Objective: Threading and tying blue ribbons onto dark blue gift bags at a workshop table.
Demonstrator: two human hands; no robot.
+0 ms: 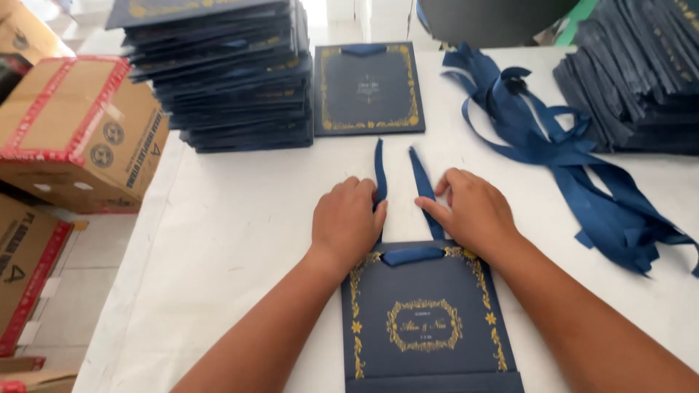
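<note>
I see my left hand pinching one ribbon tail and my right hand pinching the other, both grips narrow, above the navy gold-printed card on the white tabletop; a cardboard box stands closed.

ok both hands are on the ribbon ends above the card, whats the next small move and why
Probably cross the two ribbon ends over each other: left hand and right hand each pinch one, and they lie apart, untied, above the navy card.

Brown cardboard boxes with red tape left of the table, another box below, near the floor
</note>
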